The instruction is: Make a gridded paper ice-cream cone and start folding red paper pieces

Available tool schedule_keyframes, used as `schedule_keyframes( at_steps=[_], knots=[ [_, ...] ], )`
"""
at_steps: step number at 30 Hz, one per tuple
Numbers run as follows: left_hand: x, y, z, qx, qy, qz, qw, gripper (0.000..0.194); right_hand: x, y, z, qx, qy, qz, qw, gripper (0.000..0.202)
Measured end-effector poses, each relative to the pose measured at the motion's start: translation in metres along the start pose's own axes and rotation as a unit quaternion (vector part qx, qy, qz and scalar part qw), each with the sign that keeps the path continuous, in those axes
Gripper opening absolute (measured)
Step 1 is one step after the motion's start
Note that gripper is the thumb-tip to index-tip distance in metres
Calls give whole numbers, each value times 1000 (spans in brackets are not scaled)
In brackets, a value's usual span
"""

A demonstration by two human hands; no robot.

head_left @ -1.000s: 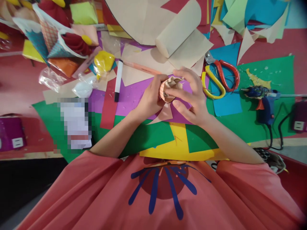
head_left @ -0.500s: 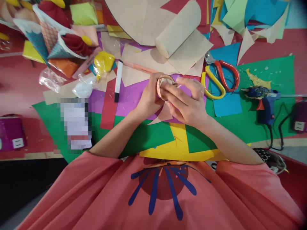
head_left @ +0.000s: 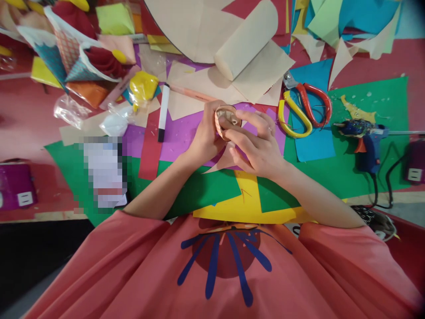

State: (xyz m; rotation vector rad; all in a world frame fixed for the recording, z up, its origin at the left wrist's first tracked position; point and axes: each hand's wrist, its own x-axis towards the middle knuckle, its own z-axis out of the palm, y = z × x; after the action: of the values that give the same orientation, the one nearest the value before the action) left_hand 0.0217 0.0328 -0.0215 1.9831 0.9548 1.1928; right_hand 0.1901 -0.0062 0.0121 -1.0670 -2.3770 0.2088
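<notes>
A small paper cone (head_left: 218, 122) with a pinkish pattern is wrapped in the fingers of my left hand (head_left: 207, 135). Its round mouth faces up toward me, and pale crumpled lining shows inside; the lower part is hidden by my hands. My right hand (head_left: 260, 144) is on the cone from the right, fingers bent, with some at the rim and one reaching into the mouth. Below my hands lies a pointed scrap of beige paper (head_left: 223, 161). A black-and-white marker (head_left: 164, 113) rests left of my left hand, and scissors (head_left: 299, 106) with red and yellow handles lie right of my right hand.
A blue glue gun (head_left: 372, 144) lies on green paper at the right, its cord trailing down. Patterned paper cones (head_left: 71, 53) with dark red filling stand upper left, near a bag of yellow clay (head_left: 143, 86). A pixelated phone (head_left: 106, 173) and a beige roll (head_left: 247, 40) lie around.
My right fingers have drawn partly back from the cone's mouth and spread a little, so more of its inside shows. My left hand keeps its hold.
</notes>
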Motion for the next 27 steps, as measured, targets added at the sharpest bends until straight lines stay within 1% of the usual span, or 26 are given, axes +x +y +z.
schedule_keyframes(
  at_steps=[2, 6, 8, 10, 13, 15, 17, 19, 22, 24, 25, 27],
  knots=[
    [1, 2, -1, -1, -1, 3, 1000, 29, 0, 1, -1, 3, -5, -12, 1000, 35],
    [3, 6, -2, 6, 3, -9, 1000, 29, -2, 5, -4, 10, 5, -62, 998, 33],
    [4, 8, -2, 14, 11, 3, 1000, 29, -2, 4, -8, 13, 8, -75, 997, 34],
    [5, 8, -3, 24, 17, 16, 999, 30, -2, 3, -11, 17, 2, -61, 998, 34],
    [5, 8, -3, 37, 25, 31, 999, 31, -1, 1, -12, 32, -19, -20, 999, 35],
    [5, 8, -3, 39, 30, 43, 998, 30, -1, 2, -10, 46, -18, -22, 999, 37],
    [5, 8, -3, 39, 34, 49, 997, 28, 0, 2, -8, 46, -5, -52, 998, 38],
    [3, 7, -3, 35, 33, 46, 998, 27, 1, 2, -8, 21, 17, -71, 997, 37],
    [0, 2, -3, 24, 19, 19, 999, 31, 2, -1, -8, -39, 71, -49, 995, 35],
    [-1, 0, -3, 30, 14, 3, 999, 34, 2, -1, -7, -59, 107, -43, 992, 34],
    [-1, 1, -3, 38, 17, 4, 999, 33, 2, 0, -6, -59, 112, -48, 991, 34],
    [0, 3, -3, 60, 30, 23, 998, 29, 2, 2, -5, -46, 105, -71, 991, 32]
  ],
)
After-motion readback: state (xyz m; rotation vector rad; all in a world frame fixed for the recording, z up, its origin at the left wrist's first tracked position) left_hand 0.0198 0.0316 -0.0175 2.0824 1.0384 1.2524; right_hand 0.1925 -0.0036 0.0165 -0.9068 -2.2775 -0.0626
